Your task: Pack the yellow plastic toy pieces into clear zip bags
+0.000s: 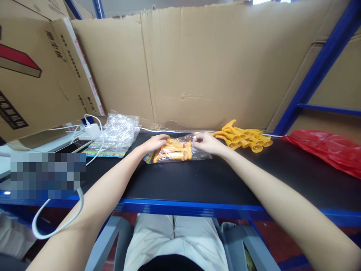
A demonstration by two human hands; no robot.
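A clear plastic bag (194, 153) lies on the black tabletop in front of me, with several orange-yellow plastic pieces (173, 149) inside, each with a flared cup-like end. My left hand (154, 143) grips the bag at its upper left, beside a colourful printed strip (148, 157). At the other end, my right hand (208, 143) pinches the bag's film with thumb and fingers; the fingertips are partly hidden. Right of that hand lies a heap of loose orange-yellow pieces (242, 137) of the same sort.
Flat clear bags (120, 130) with printed strips are stacked at left, near a phone (75, 146), a white charger (92, 131) and looping cables. A red plastic bag (324, 148) sits far right. Cardboard (197, 67) walls the back; a blue rail (183, 207) edges the table.
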